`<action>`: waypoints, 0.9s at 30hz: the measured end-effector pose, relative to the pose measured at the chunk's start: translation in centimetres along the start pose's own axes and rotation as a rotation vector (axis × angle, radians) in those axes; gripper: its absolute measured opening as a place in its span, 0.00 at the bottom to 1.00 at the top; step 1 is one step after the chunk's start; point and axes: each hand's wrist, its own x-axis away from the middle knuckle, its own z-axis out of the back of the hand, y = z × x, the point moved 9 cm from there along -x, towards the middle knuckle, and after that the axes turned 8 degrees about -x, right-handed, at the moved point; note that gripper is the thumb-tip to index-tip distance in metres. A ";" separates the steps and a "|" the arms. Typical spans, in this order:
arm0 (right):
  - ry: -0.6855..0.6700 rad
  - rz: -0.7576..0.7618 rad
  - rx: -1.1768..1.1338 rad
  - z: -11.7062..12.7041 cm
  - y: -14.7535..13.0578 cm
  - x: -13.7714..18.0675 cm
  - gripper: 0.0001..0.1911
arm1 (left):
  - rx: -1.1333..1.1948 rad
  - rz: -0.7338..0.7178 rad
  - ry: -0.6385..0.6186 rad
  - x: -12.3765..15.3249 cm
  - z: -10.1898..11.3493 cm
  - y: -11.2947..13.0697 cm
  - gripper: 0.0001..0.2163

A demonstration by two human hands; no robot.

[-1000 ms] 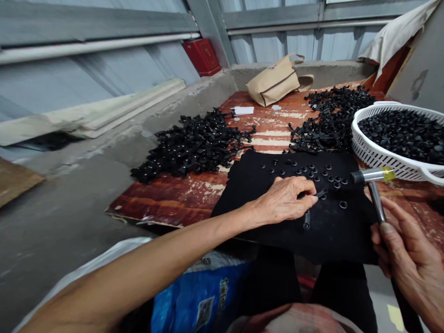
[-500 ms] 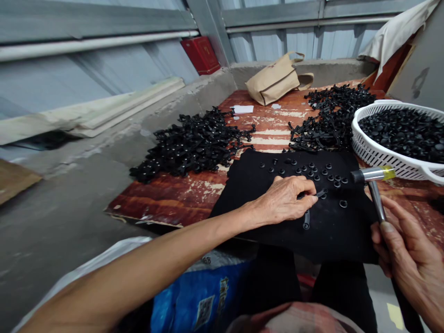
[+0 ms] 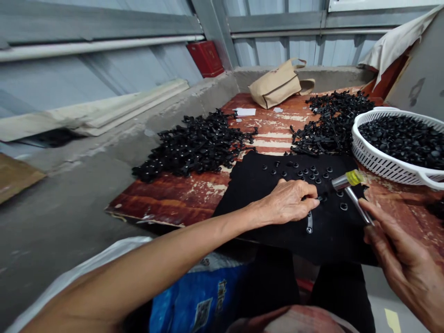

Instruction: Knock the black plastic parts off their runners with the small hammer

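Note:
My left hand [image 3: 289,201] rests on a black cloth [image 3: 277,222] and pinches a small black plastic strip [image 3: 310,221] that lies on it. My right hand [image 3: 402,263] grips the handle of a small hammer [image 3: 348,185] with a metal head and a yellow tip. The hammer head hovers just right of my left fingertips, low over the cloth. Several small black round pieces [image 3: 308,172] lie scattered on the cloth beyond my hands.
A worn red board [image 3: 194,194] carries two heaps of black plastic parts, one left [image 3: 194,145] and one at the back right [image 3: 333,122]. A white basket [image 3: 378,159] full of black caps stands right. A tan bag [image 3: 275,83] lies behind. A blue sack [image 3: 197,300] sits below.
The hammer head has swung down and to the left, closer to my left fingertips. My left hand has stayed on the strip.

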 end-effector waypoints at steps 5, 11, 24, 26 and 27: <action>0.029 0.244 0.160 0.6 -2.6 0.0 0.30 | -0.031 -0.026 0.011 -0.2 -0.2 -0.2 0.11; -0.085 0.248 0.261 -0.2 -2.3 0.6 0.29 | -0.053 -0.043 0.014 -0.2 -0.1 -0.3 0.11; 0.100 0.224 0.253 0.9 -2.1 0.2 0.30 | -0.105 -0.032 0.023 0.0 -0.3 -0.1 0.12; -0.091 0.188 0.266 -0.8 -1.5 0.1 0.30 | -0.107 -0.028 0.036 -0.1 -0.3 -0.1 0.12; -0.126 0.196 0.256 -1.0 -1.6 0.1 0.29 | -0.110 -0.026 0.040 -0.1 -0.3 -0.1 0.12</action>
